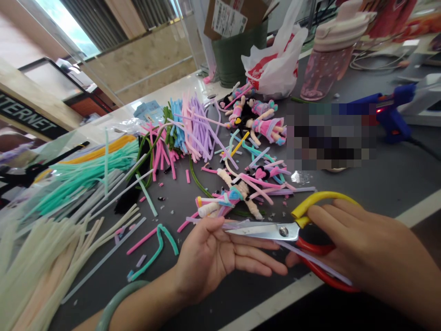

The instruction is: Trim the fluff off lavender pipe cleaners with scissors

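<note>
My right hand (pixel 368 243) grips a pair of scissors (pixel 263 231) with one yellow and one red handle. The blades look closed and point left across my left hand. My left hand (pixel 227 255) lies palm up with its fingers stretched out, just beneath the blades. A lavender pipe cleaner (pixel 319 263) slants down past the red handle by my right hand; its other end is hidden behind the scissors. Just beyond my left hand rests a pipe-cleaner doll (pixel 236 195) with a blue and pink outfit. A bent teal pipe cleaner (pixel 159 243) lies left of my left hand.
Bundles of cut lavender pipe cleaners (pixel 200 126) and long teal ones (pixel 86 172) cover the left side. Finished dolls (pixel 267 128) lie near a white plastic bag (pixel 275 64). At right are a pink bottle (pixel 322 64) and a blue glue gun (pixel 396 112); a patch beside it is pixelated.
</note>
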`<state>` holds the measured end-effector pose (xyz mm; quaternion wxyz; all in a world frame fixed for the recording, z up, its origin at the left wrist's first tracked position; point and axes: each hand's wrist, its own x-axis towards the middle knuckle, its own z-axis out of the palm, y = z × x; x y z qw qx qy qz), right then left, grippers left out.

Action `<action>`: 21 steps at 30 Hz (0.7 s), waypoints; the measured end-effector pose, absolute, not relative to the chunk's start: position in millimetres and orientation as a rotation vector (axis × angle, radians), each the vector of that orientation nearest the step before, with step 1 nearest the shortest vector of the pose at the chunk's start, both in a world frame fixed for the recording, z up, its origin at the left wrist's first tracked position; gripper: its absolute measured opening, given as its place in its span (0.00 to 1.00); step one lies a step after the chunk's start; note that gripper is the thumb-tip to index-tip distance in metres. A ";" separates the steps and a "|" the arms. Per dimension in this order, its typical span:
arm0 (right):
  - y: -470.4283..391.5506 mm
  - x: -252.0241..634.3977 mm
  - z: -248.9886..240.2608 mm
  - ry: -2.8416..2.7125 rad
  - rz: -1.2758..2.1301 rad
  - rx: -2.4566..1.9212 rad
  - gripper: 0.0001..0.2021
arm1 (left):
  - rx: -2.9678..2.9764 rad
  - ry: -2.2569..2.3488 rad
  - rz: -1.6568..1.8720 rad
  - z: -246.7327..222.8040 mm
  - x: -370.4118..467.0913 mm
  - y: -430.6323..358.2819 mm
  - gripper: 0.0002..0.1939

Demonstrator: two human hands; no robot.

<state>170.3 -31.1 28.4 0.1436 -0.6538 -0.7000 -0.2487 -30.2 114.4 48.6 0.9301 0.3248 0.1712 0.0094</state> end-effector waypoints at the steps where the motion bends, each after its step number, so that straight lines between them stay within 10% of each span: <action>1: -31.3 170.7 28.8 -2.022 -0.723 -1.880 0.22 | 0.663 0.350 0.017 48.4 -30.2 114.2 0.29; 21: -35.7 171.0 30.5 -2.022 -0.695 -1.919 0.23 | 0.663 0.344 -0.024 47.5 -32.1 115.3 0.31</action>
